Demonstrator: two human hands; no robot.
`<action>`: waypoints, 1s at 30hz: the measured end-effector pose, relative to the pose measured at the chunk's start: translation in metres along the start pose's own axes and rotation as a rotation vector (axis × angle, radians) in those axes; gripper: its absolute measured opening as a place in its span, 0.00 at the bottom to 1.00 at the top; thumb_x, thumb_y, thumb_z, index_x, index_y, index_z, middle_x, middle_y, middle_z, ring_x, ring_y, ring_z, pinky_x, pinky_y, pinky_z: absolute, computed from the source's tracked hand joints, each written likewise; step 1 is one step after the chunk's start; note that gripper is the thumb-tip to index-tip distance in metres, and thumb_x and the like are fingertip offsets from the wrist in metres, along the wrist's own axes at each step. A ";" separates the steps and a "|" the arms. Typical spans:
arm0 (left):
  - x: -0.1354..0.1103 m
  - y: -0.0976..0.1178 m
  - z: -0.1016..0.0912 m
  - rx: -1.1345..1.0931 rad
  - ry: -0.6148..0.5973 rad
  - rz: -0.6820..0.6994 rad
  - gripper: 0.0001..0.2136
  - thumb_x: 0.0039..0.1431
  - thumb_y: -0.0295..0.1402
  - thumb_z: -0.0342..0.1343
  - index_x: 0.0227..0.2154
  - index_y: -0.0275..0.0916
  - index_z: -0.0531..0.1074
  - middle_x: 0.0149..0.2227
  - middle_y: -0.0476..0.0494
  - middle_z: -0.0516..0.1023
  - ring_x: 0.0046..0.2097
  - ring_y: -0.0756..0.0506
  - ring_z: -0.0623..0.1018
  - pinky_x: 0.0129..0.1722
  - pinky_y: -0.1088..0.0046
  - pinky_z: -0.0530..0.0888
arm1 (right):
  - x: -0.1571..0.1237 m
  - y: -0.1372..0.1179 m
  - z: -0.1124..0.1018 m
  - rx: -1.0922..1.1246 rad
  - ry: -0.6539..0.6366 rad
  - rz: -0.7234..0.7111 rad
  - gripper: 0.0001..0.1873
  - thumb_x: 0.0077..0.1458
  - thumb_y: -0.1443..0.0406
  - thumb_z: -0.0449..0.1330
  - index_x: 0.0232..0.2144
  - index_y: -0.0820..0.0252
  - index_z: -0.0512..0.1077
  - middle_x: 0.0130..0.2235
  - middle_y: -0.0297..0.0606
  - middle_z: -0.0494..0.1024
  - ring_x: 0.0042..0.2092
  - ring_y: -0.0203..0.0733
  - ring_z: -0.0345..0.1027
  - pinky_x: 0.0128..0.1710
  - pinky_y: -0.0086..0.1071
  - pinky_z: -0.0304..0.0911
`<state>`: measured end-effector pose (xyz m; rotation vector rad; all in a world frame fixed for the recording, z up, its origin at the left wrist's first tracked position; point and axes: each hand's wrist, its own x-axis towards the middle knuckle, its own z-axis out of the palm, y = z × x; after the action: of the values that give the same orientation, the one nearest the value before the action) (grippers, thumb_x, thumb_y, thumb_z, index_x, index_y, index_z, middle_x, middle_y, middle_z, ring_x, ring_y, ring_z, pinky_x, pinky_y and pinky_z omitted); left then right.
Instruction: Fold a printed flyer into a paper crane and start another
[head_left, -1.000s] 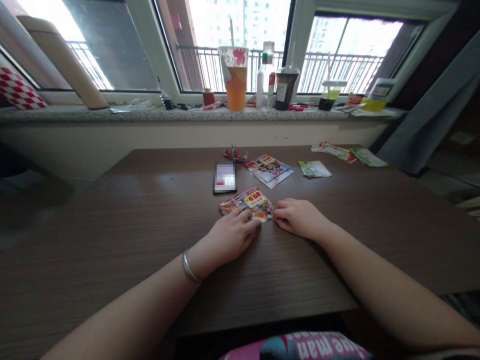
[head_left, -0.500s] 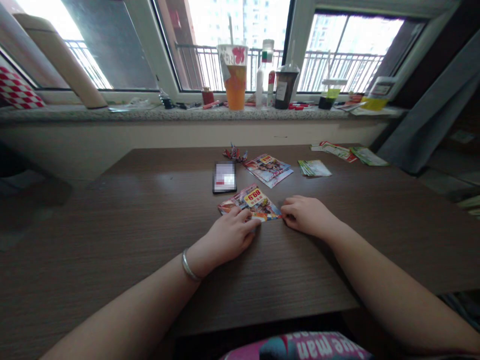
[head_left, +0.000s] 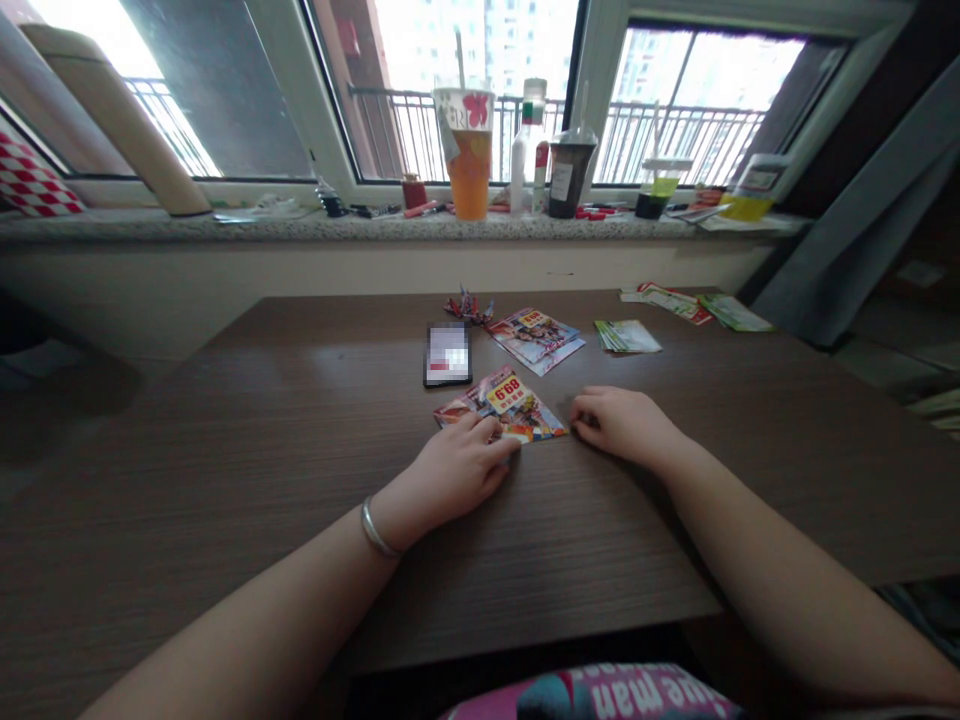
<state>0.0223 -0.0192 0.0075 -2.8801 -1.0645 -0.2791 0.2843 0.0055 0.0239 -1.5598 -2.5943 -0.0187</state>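
Observation:
Beneath my left hand (head_left: 461,465) lies a colourful printed leaflet (head_left: 525,405), folded to a triangular shape with a yellow price patch. That hand rests palm down over its near left edge, fingers stretched and somewhat apart, pressing on the paper and the table. My right hand (head_left: 622,425) rests on the table just beyond the leaflet's right corner. Its fingers are curled together, with nothing visible in them and a small gap to the paper. Behind the leaflet lie more printed leaflets (head_left: 536,338) and a phone (head_left: 448,355) with a blurred screen.
A crumpled folded-paper piece (head_left: 469,307) sits behind the phone. Green-white papers (head_left: 628,337) and further flyers (head_left: 671,302) lie at the back right of the brown table (head_left: 262,480). Cups, including an orange drink (head_left: 471,175), and bottles stand on the windowsill (head_left: 360,228).
My right hand has slid slightly to the right, off the leaflet's right corner. My left hand stays in place on the leaflet. The view has shifted a little.

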 end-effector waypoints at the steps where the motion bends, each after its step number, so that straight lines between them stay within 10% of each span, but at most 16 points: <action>1: 0.000 0.000 0.000 0.001 0.005 0.005 0.14 0.66 0.34 0.46 0.50 0.43 0.69 0.47 0.40 0.71 0.49 0.40 0.70 0.52 0.57 0.68 | 0.000 -0.002 0.002 0.047 0.029 -0.019 0.06 0.56 0.65 0.56 0.34 0.54 0.74 0.38 0.36 0.77 0.40 0.41 0.70 0.36 0.31 0.60; 9: 0.001 -0.004 0.005 -0.004 0.057 0.019 0.15 0.65 0.35 0.47 0.52 0.45 0.68 0.47 0.40 0.70 0.49 0.40 0.70 0.52 0.57 0.67 | 0.003 -0.028 0.016 0.170 0.103 -0.276 0.11 0.59 0.66 0.55 0.42 0.56 0.76 0.44 0.38 0.78 0.47 0.44 0.67 0.48 0.37 0.63; 30: -0.002 -0.027 -0.009 -0.212 0.000 -0.021 0.14 0.66 0.35 0.48 0.48 0.47 0.75 0.46 0.41 0.71 0.49 0.43 0.71 0.52 0.62 0.69 | 0.000 -0.026 0.011 0.137 0.068 -0.258 0.12 0.60 0.64 0.55 0.42 0.57 0.76 0.46 0.41 0.77 0.48 0.45 0.67 0.48 0.39 0.63</action>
<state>0.0018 -0.0014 0.0153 -3.0536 -1.1297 -0.4174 0.2601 -0.0059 0.0143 -1.1530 -2.6615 0.0806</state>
